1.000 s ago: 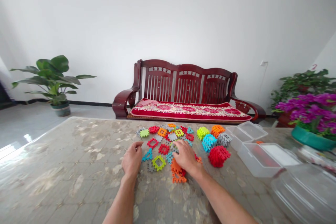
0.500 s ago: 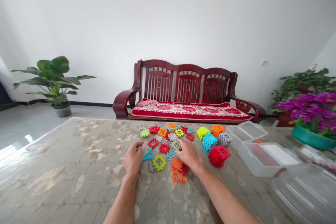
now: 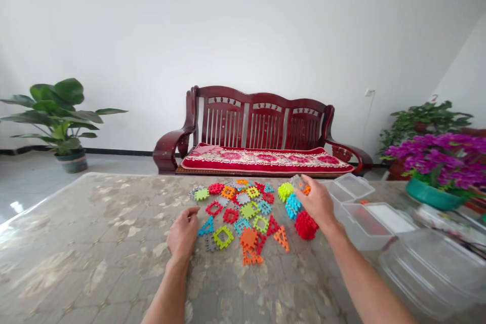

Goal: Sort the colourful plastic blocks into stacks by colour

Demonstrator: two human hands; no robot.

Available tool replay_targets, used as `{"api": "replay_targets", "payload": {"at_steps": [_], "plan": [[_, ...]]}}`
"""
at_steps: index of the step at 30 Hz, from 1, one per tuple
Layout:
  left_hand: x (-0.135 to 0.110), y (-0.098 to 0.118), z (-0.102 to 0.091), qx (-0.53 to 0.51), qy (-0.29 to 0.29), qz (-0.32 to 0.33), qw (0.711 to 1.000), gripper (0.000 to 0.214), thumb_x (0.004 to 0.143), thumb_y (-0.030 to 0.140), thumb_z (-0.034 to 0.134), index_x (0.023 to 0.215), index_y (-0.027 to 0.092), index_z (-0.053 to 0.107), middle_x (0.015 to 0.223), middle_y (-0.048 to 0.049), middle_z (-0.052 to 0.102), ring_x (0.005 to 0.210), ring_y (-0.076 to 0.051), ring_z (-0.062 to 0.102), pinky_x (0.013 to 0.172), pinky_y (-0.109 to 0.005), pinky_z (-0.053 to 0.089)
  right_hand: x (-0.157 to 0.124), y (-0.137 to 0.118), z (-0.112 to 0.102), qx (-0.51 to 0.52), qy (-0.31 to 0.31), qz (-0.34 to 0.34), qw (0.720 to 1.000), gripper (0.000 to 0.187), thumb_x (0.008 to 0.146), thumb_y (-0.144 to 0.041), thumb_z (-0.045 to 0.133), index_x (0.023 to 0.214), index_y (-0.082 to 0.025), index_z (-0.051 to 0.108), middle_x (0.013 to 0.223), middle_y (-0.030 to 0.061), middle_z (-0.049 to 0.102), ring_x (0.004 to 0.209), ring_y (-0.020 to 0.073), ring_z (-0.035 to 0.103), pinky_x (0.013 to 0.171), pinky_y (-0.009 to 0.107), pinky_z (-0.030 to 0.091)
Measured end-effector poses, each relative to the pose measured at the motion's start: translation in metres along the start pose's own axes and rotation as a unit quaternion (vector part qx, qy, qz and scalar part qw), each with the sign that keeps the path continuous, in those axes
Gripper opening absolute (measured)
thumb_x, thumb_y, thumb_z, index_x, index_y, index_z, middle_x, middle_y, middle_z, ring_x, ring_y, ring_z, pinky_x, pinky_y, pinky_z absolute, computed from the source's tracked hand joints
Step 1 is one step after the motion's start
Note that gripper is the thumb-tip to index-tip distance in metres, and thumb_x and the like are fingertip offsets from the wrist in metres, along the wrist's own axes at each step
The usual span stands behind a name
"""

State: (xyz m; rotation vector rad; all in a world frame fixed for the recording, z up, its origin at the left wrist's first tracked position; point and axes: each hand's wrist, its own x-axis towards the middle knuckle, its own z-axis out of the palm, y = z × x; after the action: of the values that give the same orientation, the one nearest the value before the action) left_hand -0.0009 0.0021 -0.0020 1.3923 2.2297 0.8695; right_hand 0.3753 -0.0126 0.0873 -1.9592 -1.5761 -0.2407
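Observation:
My right hand is raised over the far right of the pile, its fingers shut on a cluster of grey and orange interlocking plastic pieces. Just below it stand a lime-green block shape, a blue block shape and a red ball-like block shape. My left hand rests on the marbled table top, loosely curled and holding nothing. Nearest to it lies a blue triangular piece. Several flat, colourful waffle-shaped pieces are spread between my hands.
Clear plastic boxes stand just right of my right hand, and a larger transparent container sits at the near right. A purple flowering plant stands beyond them. A dark red wooden bench stands behind the table.
My right hand has moved up and right from the flat pieces and now holds grey and orange pieces. The grey and orange shapes have left their earlier spot. The camera has turned slightly.

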Motion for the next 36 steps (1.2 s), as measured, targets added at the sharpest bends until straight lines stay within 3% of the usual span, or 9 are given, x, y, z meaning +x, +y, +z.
{"api": "replay_targets", "payload": {"at_steps": [4, 8, 16, 22, 27, 30, 33, 36], "plan": [[0.002, 0.000, 0.000, 0.009, 0.000, -0.002, 1.000, 0.039, 0.087, 0.033, 0.044, 0.115, 0.030, 0.071, 0.110, -0.0046, 0.077, 0.094, -0.029, 0.071, 0.071, -0.034, 0.052, 0.017, 0.052, -0.016, -0.085, -0.044, 0.093, 0.991, 0.058, 0.083, -0.045, 0.059, 0.137, -0.024, 0.055, 0.121, 0.0107, 0.070, 0.113, 0.0311, 0.063, 0.090, 0.038, 0.048], [0.003, -0.001, 0.002, 0.007, 0.002, 0.001, 1.000, 0.040, 0.087, 0.034, 0.044, 0.115, 0.030, 0.071, 0.110, -0.0043, 0.076, 0.095, -0.028, 0.071, 0.070, -0.033, 0.051, 0.020, 0.085, -0.013, -0.133, -0.092, 0.161, 0.974, 0.061, 0.083, -0.049, 0.058, 0.139, -0.025, 0.053, 0.117, 0.0126, 0.071, 0.111, 0.0324, 0.065, 0.085, 0.039, 0.050], [0.001, 0.000, 0.000, 0.013, -0.010, -0.006, 1.000, 0.041, 0.087, 0.034, 0.041, 0.117, 0.031, 0.069, 0.112, -0.0040, 0.076, 0.097, -0.030, 0.070, 0.071, -0.035, 0.050, 0.021, 0.091, -0.001, -0.138, -0.122, 0.162, 0.969, 0.063, 0.083, -0.052, 0.055, 0.140, -0.026, 0.051, 0.121, 0.0123, 0.070, 0.114, 0.0331, 0.064, 0.085, 0.040, 0.050], [0.000, -0.001, 0.000, 0.013, -0.010, -0.003, 1.000, 0.041, 0.088, 0.035, 0.040, 0.117, 0.031, 0.069, 0.114, -0.0033, 0.075, 0.100, -0.030, 0.069, 0.073, -0.035, 0.050, 0.019, 0.096, 0.003, -0.113, -0.088, 0.143, 0.979, 0.061, 0.082, -0.051, 0.058, 0.137, -0.024, 0.055, 0.120, 0.0124, 0.070, 0.111, 0.0331, 0.065, 0.085, 0.041, 0.050], [0.002, -0.002, 0.001, 0.019, -0.013, -0.004, 1.000, 0.042, 0.089, 0.036, 0.039, 0.118, 0.031, 0.069, 0.112, -0.0034, 0.076, 0.100, -0.030, 0.070, 0.073, -0.036, 0.050, 0.001, 0.087, 0.005, 0.019, 0.060, 0.043, 0.997, 0.044, 0.085, -0.041, 0.054, 0.120, -0.018, 0.066, 0.116, 0.0130, 0.071, 0.105, 0.0289, 0.065, 0.091, 0.042, 0.050], [0.002, -0.001, 0.001, 0.018, -0.007, 0.002, 1.000, 0.041, 0.088, 0.035, 0.041, 0.117, 0.030, 0.069, 0.111, -0.0039, 0.076, 0.099, -0.030, 0.070, 0.072, -0.035, 0.051, -0.020, 0.059, 0.007, 0.148, 0.140, -0.071, 0.976, 0.034, 0.089, -0.038, 0.050, 0.107, -0.017, 0.069, 0.105, 0.0115, 0.073, 0.092, 0.0237, 0.068, 0.084, 0.038, 0.054], [0.001, 0.000, 0.001, 0.015, -0.004, 0.006, 1.000, 0.040, 0.088, 0.033, 0.041, 0.116, 0.029, 0.070, 0.114, -0.0039, 0.075, 0.101, -0.030, 0.069, 0.074, -0.035, 0.051, -0.049, 0.021, 0.012, 0.205, 0.141, -0.183, 0.951, 0.023, 0.093, -0.029, 0.051, 0.102, -0.021, 0.071, 0.098, 0.0075, 0.075, 0.093, 0.0206, 0.068, 0.088, 0.035, 0.054], [-0.001, 0.002, 0.000, 0.009, -0.006, 0.006, 1.000, 0.040, 0.088, 0.031, 0.041, 0.116, 0.029, 0.070, 0.116, -0.0040, 0.075, 0.104, -0.029, 0.069, 0.077, -0.036, 0.051, -0.078, -0.013, 0.029, 0.204, 0.073, -0.245, 0.945, 0.024, 0.093, -0.021, 0.050, 0.105, -0.022, 0.070, 0.099, 0.0052, 0.075, 0.095, 0.0182, 0.068, 0.090, 0.032, 0.053]]}}
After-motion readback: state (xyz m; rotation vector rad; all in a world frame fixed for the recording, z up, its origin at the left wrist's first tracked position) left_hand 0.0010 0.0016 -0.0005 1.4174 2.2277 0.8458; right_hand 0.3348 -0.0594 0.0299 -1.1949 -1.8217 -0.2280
